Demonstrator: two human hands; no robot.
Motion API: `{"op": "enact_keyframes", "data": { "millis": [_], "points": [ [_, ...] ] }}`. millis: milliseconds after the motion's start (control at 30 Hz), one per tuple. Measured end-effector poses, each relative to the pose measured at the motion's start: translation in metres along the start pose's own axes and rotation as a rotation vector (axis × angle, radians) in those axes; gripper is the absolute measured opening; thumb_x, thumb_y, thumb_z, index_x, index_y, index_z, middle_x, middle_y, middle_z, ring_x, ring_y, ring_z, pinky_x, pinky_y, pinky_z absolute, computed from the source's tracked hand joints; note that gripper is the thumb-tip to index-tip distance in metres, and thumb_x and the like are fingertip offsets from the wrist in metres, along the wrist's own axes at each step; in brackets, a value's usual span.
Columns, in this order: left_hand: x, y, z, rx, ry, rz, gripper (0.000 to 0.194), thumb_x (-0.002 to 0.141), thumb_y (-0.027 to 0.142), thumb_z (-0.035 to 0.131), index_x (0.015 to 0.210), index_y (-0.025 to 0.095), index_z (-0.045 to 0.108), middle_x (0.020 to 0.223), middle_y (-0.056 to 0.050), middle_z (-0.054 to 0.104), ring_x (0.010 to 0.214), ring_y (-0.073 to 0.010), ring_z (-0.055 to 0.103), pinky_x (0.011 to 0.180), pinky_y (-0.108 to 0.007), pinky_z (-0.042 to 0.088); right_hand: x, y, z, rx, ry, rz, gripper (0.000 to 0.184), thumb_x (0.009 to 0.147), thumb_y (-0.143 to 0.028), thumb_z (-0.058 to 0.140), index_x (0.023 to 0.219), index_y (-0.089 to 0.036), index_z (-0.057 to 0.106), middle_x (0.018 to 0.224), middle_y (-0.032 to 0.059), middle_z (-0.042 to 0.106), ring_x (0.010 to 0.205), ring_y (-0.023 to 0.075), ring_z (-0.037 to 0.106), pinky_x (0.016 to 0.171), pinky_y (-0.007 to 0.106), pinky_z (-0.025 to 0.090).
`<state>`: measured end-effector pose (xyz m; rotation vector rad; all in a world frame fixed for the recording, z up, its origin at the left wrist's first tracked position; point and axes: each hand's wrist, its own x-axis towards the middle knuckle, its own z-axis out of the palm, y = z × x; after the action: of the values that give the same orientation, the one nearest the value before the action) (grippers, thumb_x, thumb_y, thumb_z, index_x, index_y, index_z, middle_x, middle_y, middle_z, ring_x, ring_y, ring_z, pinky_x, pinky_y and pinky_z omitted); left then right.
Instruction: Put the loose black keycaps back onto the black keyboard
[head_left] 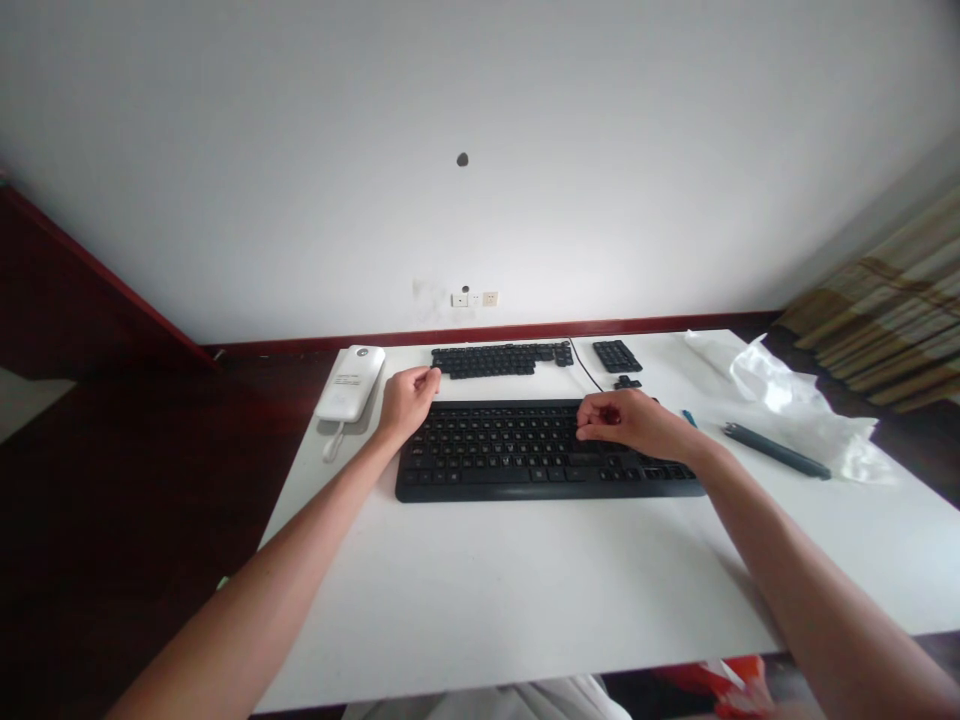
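A black keyboard (495,492) lies on the white table, its long side toward me. My left hand (409,402) is curled at the keyboard's far left corner, thumb and fingers pressed together; whatever it may hold is hidden. Over the right part of the keys, my right hand (634,422) is closed with its fingertips together just above or on them. Anything between those fingertips is too small to make out. Behind the keyboard lie black keycaps set out in rows (499,360), a separate block of number-pad keycaps (616,356) and a small arrow-key cluster (627,382).
A white handheld device (351,385) with a wrist strap lies at the table's left edge. On the right are a dark pen-like tool (777,451), a small blue item (689,418) and crumpled clear plastic (787,390). A thin cable (586,368) runs behind the keyboard.
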<state>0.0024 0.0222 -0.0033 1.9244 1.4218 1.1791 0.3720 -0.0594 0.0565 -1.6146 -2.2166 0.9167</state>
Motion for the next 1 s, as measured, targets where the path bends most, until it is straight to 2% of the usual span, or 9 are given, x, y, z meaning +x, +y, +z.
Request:
{"op": "enact_keyframes", "data": {
  "millis": [133,400,500,633,800,900,1000],
  "points": [
    [0.000,0.000,0.000,-0.003,-0.001,-0.006,0.044,0.098,0.043,0.053,0.060,0.019,0.055,0.054,0.003,0.052,0.054,-0.0134,0.048,0.058,-0.027,0.031,0.006,0.008,-0.004,0.073,-0.035,0.004,0.039,0.084,-0.060,0.072,0.083,-0.022,0.065,0.069,-0.0028,0.051,0.067,0.0149,0.044,0.062,0.029,0.034],
    [-0.001,0.003,-0.001,-0.004,-0.002,-0.019,0.044,0.097,0.043,0.053,0.060,0.020,0.055,0.054,0.003,0.052,0.054,-0.0139,0.049,0.059,-0.027,0.031,0.016,0.000,-0.011,0.041,-0.262,0.076,0.040,0.076,-0.056,0.078,0.089,-0.020,0.064,0.070,-0.0024,0.053,0.067,0.0158,0.048,0.062,0.029,0.034],
    [-0.002,0.002,-0.001,0.000,-0.006,-0.015,0.044,0.097,0.044,0.052,0.060,0.020,0.055,0.054,0.002,0.053,0.054,-0.0146,0.050,0.059,-0.028,0.031,0.023,-0.010,-0.015,-0.060,-0.319,0.115,0.034,0.075,-0.050,0.077,0.085,-0.020,0.064,0.073,-0.0004,0.059,0.070,0.0180,0.054,0.064,0.030,0.037],
    [-0.001,0.002,-0.001,0.014,-0.011,-0.016,0.045,0.097,0.045,0.050,0.060,0.020,0.055,0.055,0.001,0.055,0.056,-0.0156,0.052,0.060,-0.028,0.033,0.035,-0.033,-0.021,-0.284,-0.388,0.246,0.028,0.072,-0.045,0.079,0.081,-0.021,0.067,0.089,0.0048,0.072,0.082,0.0252,0.064,0.068,0.034,0.042],
    [0.000,0.004,-0.001,0.017,-0.011,-0.035,0.044,0.097,0.045,0.050,0.061,0.020,0.055,0.056,0.000,0.057,0.057,-0.0161,0.054,0.061,-0.027,0.034,0.045,-0.061,-0.016,-0.587,-0.406,0.301,0.025,0.071,-0.038,0.083,0.085,-0.020,0.072,0.089,0.0082,0.072,0.084,0.0305,0.068,0.064,0.035,0.041],
    [-0.001,0.005,-0.001,0.021,-0.008,-0.040,0.044,0.097,0.045,0.051,0.060,0.020,0.055,0.056,0.000,0.057,0.057,-0.0159,0.054,0.060,-0.028,0.033,0.049,-0.061,-0.012,-0.664,-0.409,0.288,0.026,0.070,-0.037,0.084,0.086,-0.019,0.075,0.089,0.0098,0.072,0.085,0.0321,0.069,0.064,0.036,0.041],
    [-0.001,0.005,-0.001,0.023,-0.015,-0.043,0.044,0.097,0.045,0.051,0.060,0.020,0.056,0.057,0.000,0.059,0.057,-0.0160,0.055,0.061,-0.028,0.034,0.052,-0.051,-0.012,-0.636,-0.405,0.290,0.030,0.067,-0.041,0.087,0.084,-0.020,0.075,0.085,0.0086,0.072,0.082,0.0327,0.069,0.064,0.036,0.043]
  ]
}}
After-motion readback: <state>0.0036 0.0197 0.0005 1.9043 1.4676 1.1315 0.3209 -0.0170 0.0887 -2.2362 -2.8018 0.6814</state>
